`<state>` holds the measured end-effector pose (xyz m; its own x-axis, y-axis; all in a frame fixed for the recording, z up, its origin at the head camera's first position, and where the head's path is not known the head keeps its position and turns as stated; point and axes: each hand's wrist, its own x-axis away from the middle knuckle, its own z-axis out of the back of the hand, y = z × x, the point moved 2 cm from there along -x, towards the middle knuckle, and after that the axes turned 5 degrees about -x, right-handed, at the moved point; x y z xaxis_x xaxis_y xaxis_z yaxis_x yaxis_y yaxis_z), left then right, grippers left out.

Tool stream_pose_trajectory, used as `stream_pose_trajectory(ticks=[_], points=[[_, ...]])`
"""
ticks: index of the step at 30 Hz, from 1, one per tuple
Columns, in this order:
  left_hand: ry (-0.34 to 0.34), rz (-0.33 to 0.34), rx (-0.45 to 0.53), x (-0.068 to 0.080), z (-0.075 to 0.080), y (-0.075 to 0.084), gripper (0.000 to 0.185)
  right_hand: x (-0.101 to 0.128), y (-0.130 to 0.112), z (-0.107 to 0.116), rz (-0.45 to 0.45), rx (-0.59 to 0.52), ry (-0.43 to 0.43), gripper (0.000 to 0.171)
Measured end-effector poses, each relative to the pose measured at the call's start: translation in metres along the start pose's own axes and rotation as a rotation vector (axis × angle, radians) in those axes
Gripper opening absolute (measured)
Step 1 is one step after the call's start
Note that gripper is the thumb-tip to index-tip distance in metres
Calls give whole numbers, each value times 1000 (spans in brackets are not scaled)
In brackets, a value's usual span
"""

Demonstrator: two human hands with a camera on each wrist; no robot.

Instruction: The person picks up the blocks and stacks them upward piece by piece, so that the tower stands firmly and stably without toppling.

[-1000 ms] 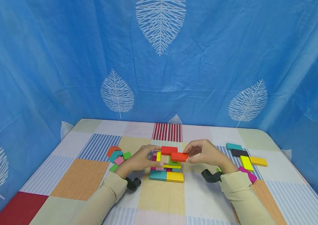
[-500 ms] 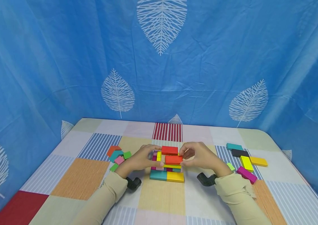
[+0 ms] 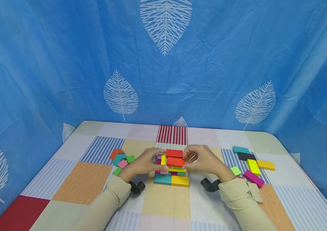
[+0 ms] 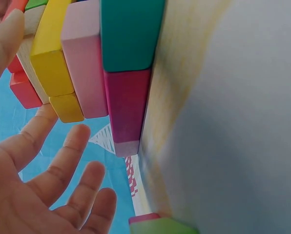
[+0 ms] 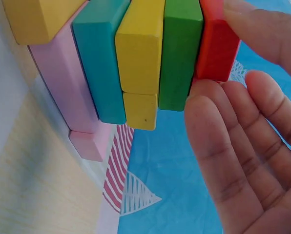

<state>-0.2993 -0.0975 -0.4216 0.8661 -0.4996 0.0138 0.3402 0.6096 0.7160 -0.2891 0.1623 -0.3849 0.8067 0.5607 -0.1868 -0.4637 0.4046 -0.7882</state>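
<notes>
A layered stack of coloured wooden blocks (image 3: 162,179) stands on the table in front of me, with teal and yellow blocks at its near base. My right hand (image 3: 205,160) pinches a red block (image 3: 175,162) between thumb and fingers at its right end. That block lies flat over the near top of the stack, against the green block (image 5: 181,58) under it in the right wrist view. Behind it lies another red block (image 3: 174,153). My left hand (image 3: 144,163) is at the stack's left side, thumb near the front, straight index finger touching the back; its other fingers (image 4: 92,180) spread apart.
Left of the stack lies a loose group of small pieces, including an orange block (image 3: 116,153) and a pink block (image 3: 122,164). On the right are more loose blocks, among them a black block (image 3: 246,156), a magenta block (image 3: 253,178) and a plain wooden block (image 3: 255,192). Blue curtain (image 3: 163,83) surrounds the table.
My right hand has carried the red block leftward from the stack's right edge to over its near top, in line with the back red block. The left hand has stayed in place.
</notes>
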Motion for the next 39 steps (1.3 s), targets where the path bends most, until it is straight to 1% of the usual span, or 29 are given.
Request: stream_pose_trajectory(ticks=[3,6,10,11,13,15,17,24,27,33,39], points=[[5,-4,-10,-1,0,0,79,0,2,0,-4,-4,13,30],[33,0,-25,-1,0,1,82,0,8,2,-25,-40,9,39],[100,1,-54,-2,0,4,80,0,16,4,-62,-119,-20,63],[119,-5,-60,-2,0,4,79,0,18,3,-71,-131,-25,67],[153,-24,-66,-2,1,4,75,0,23,2,-81,-156,-35,71],[179,-48,-65,-1,2,5,70,-1,26,0,-87,-162,-38,70],[192,-70,-65,-1,2,5,67,-1,27,-1,-84,-163,-37,68],[188,-126,-87,0,4,7,61,-2,30,-2,-80,-163,-28,60],[192,-126,-92,0,4,8,61,-2,30,-3,-82,-165,-28,59],[205,-98,-86,0,4,9,60,-3,30,-3,-77,-177,-36,60],[208,-107,-81,0,4,8,60,-2,30,-4,-75,-182,-40,60]])
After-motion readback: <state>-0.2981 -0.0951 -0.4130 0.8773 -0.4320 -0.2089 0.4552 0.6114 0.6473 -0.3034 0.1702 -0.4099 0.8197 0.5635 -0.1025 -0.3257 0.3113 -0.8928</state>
